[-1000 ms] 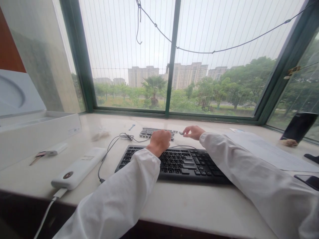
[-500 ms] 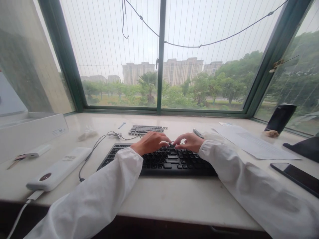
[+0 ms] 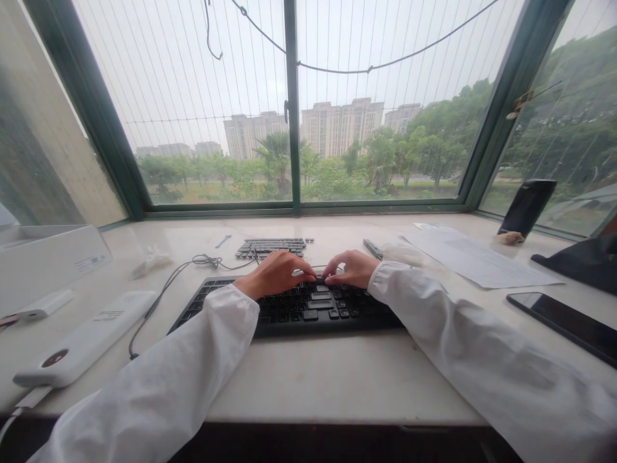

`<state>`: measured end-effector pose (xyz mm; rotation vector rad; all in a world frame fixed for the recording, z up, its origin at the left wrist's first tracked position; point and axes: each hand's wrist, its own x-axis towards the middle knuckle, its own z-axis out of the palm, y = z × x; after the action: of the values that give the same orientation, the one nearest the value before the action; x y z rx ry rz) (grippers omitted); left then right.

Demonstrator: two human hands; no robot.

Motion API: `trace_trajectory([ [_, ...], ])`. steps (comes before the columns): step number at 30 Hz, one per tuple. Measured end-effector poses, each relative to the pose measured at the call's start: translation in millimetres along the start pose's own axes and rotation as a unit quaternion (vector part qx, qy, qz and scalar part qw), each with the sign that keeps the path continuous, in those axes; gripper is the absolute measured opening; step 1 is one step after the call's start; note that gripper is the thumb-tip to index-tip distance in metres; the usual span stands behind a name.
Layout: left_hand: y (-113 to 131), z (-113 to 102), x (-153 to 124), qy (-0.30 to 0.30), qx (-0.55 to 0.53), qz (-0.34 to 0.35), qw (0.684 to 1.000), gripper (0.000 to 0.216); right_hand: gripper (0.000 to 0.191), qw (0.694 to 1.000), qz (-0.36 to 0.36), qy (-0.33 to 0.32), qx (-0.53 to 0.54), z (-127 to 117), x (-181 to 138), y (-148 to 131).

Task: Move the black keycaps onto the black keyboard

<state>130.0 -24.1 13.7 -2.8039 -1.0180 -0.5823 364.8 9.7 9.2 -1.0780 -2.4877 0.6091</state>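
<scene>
A black keyboard [image 3: 284, 329] lies on the white counter, its left end and near edge in plain sight. Over its upper middle, my left hand [image 3: 277, 273] reaches in from the left, thumb and fingers drawn into a pinch. My right hand [image 3: 351, 269] comes from the other side with its thumb and index finger curled together. The fingertips of both hands close on a small dark piece, which looks like a keycap [image 3: 319, 280]; the fingers partly hide it. Behind the keyboard, loose dark keycaps [image 3: 270, 248] lie in rows.
On the left are a white power bank [image 3: 91, 337], a white box [image 3: 53, 263] and a dark cable [image 3: 166, 292]. To the right lie papers [image 3: 475, 257], a phone [image 3: 563, 321] and a dark upright object [image 3: 527, 206]. A green-framed window [image 3: 292, 116] stands behind.
The camera view has shifted, so everything sits farther left in the picture. Both hands stay over the same part of the keyboard, fingertips still together around the small dark piece.
</scene>
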Motion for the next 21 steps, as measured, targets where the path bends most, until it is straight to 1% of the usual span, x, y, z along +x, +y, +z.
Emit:
trace_trajectory([
  [9, 2.6, -2.3, -0.7, -0.004, 0.0, 0.013, 1.0, 0.022, 0.031, 1.0, -0.008, -0.006, -0.006, 1.0, 0.2, -1.3],
  [15, 3.2, -4.3, -1.2, -0.009, 0.004, 0.034, 0.999, 0.023, 0.031, 1.0, 0.004, 0.0, -0.007, 1.7, -1.3, -2.8],
  [21, 4.1, -4.0, -2.3, -0.009, 0.009, 0.048, 0.999, 0.023, 0.027, 0.998, 0.004, 0.01, -0.056, 1.9, -3.2, -7.6],
])
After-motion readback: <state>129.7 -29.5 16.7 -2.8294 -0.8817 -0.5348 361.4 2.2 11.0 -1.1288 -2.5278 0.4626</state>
